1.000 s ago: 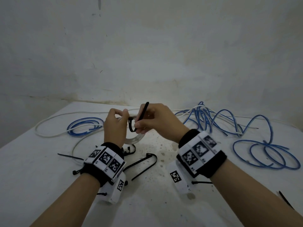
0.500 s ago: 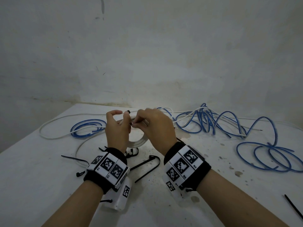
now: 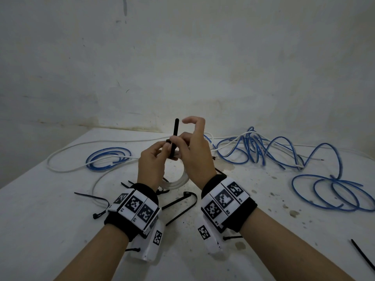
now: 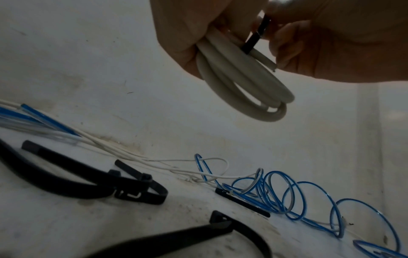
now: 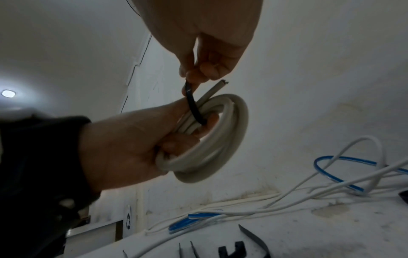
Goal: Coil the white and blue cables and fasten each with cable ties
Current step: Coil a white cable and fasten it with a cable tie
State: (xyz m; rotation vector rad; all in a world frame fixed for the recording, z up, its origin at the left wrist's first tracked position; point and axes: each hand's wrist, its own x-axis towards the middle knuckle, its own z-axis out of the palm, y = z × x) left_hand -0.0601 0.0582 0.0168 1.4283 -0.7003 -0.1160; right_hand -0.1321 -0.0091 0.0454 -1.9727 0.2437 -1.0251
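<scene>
My left hand [image 3: 160, 153] grips a small coil of thick white cable [image 5: 220, 139] above the table; its lower loops show under the hands [image 3: 178, 182]. A black cable tie [image 5: 193, 106] loops around the coil's strands. My right hand [image 3: 182, 142] pinches the tie [image 4: 253, 40] just above the coil, its other fingers lifted. The tie's tail [image 3: 175, 128] stands straight up between the hands. Loose blue cable [image 3: 334, 191] lies in loops at the right, and a blue and white tangle [image 3: 253, 147] lies behind the hands.
Several loose black cable ties lie on the white table: one [image 3: 182, 201] between my wrists, one [image 3: 91, 197] at the left, one [image 3: 363, 254] at the right edge. A smaller blue loop [image 3: 107, 159] and thin white cable [image 3: 67, 159] lie at the left. A wall stands close behind.
The tie's tail, hidden half a second ago, now stands straight up between the hands. My right hand's upper fingers have lifted and spread. Both hands sit slightly higher.
</scene>
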